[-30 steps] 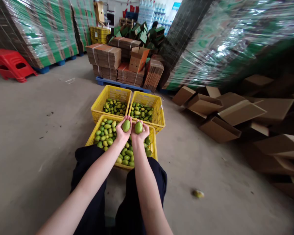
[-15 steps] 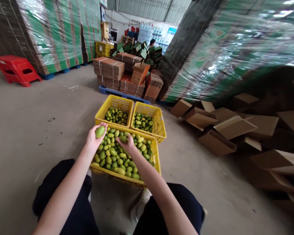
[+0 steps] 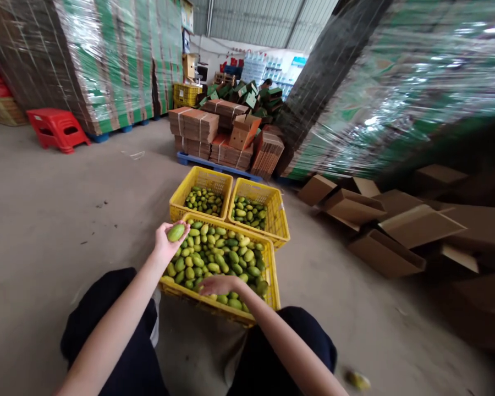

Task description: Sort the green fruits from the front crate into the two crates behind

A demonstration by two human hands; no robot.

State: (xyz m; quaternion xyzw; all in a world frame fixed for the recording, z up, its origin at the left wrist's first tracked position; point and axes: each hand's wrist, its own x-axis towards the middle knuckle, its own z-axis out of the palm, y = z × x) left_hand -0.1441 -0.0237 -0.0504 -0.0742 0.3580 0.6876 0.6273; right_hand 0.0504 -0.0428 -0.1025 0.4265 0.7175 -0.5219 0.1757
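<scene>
My left hand (image 3: 171, 242) is closed around a green mango (image 3: 176, 232), palm up, over the left rim of the near yellow crate (image 3: 274, 275). That crate is filled with green and yellowish mangoes (image 3: 208, 247). Low over the crate's front part is my right hand (image 3: 219, 285), palm down, with fingers stretched to the left just above the fruit. No mango shows in it, though its underside is hidden.
Two more yellow crates, a left one (image 3: 173, 206) and a right one (image 3: 282, 220), hold fewer mangoes beyond. Flattened cartons (image 3: 193, 126) sit on a blue pallet (image 3: 214, 165). Empty cardboard boxes (image 3: 388, 253) lie right. A red stool (image 3: 58, 126) and a blurred yellowish fruit (image 3: 358, 379) are on the floor.
My right hand has moved toward me, to the crate's front, and the mango it held no longer shows. My left hand still holds its mango. The view has shifted slightly.
</scene>
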